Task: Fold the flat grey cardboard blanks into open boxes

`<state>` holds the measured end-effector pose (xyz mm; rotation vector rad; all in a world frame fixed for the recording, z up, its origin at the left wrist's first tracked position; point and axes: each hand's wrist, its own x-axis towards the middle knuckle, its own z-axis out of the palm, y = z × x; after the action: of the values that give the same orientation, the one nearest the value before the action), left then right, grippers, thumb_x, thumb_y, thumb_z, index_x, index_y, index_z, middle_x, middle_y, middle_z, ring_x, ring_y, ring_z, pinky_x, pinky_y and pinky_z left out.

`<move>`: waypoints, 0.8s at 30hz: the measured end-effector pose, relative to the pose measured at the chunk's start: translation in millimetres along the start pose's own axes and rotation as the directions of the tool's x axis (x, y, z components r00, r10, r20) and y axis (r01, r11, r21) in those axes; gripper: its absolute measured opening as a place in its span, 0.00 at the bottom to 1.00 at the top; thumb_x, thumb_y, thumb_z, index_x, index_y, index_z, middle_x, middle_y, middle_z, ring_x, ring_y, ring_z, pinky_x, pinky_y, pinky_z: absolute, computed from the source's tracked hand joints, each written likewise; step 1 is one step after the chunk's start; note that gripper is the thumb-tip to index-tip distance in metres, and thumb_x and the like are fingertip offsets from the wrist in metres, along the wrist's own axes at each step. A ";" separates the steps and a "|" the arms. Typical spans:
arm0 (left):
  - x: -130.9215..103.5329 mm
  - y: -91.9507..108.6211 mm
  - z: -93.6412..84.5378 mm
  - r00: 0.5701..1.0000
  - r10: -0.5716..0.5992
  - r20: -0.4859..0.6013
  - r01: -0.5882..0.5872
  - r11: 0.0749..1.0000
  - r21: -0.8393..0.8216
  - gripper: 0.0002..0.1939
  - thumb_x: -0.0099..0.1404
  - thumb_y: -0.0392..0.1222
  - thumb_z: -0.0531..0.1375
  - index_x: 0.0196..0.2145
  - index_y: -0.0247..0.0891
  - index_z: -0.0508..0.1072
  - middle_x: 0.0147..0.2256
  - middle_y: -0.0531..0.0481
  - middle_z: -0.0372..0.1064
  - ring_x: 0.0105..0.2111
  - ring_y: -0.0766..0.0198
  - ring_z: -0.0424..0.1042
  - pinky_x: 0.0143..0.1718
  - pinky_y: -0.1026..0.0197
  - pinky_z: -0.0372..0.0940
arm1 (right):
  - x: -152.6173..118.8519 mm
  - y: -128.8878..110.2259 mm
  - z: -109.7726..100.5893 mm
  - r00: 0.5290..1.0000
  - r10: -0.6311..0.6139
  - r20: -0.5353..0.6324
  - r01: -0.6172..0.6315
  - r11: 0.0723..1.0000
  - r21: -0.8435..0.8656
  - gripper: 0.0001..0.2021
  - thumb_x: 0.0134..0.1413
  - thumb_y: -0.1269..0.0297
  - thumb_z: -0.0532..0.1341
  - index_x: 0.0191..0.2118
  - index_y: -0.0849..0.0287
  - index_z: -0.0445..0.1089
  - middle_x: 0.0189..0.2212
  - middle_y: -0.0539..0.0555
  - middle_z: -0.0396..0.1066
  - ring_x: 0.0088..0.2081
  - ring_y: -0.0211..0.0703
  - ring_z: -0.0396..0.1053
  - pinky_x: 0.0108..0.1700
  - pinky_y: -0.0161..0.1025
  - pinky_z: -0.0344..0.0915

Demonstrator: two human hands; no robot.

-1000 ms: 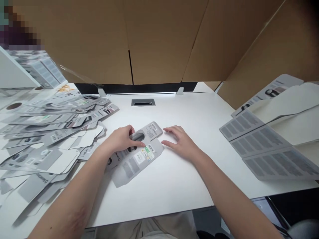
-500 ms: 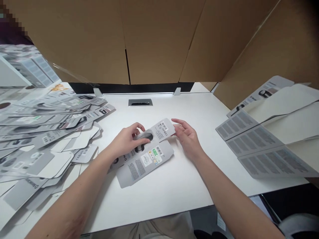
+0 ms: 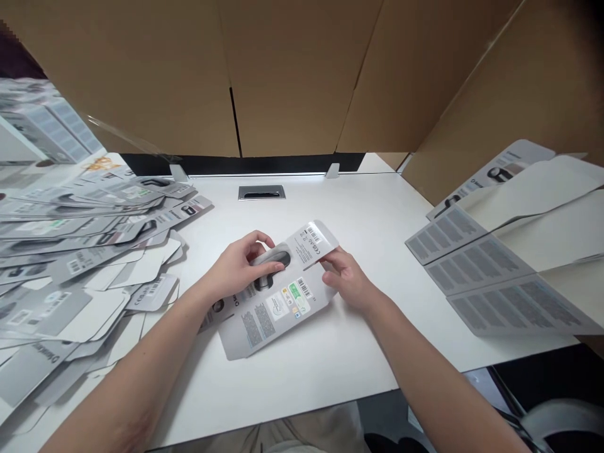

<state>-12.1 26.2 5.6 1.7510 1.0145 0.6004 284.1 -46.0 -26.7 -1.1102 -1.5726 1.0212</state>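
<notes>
A grey printed carton [image 3: 271, 305], with a product picture, barcodes and a green label, lies tilted above the white table between my hands. My left hand [image 3: 243, 263] grips its upper left part, thumb across the product picture and fingers behind the far edge. At the carton's right end is my right hand [image 3: 344, 275], its fingertips hidden beneath the raised end flap and its thumb on the lower panel.
Many flat grey cartons [image 3: 99, 251] spread over the left of the white table [image 3: 302, 377]. Opened cartons [image 3: 491, 270] stand at the right. Brown cardboard [image 3: 292, 75] walls the back, behind a metal table insert [image 3: 262, 192].
My right hand has moved slightly left and down, its fingers now under the carton's end flap, which is lifted. The view has shifted a little; my left hand keeps its grip.
</notes>
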 end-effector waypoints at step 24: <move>-6.7 -8.0 14.2 0.927 0.372 0.051 -0.322 0.719 0.616 0.82 0.49 0.84 0.80 0.88 0.50 0.51 0.81 0.33 0.60 0.81 0.20 0.57 0.85 0.17 0.38 | -1.5 -8.0 22.6 0.962 0.232 -0.144 -0.193 0.950 0.246 0.27 0.61 0.43 0.84 0.59 0.47 0.85 0.57 0.59 0.88 0.60 0.65 0.87 0.64 0.70 0.87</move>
<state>-7.6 14.6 -7.0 2.5644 1.0038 0.6097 260.9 -51.9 -24.6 -1.1888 -1.1828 1.1854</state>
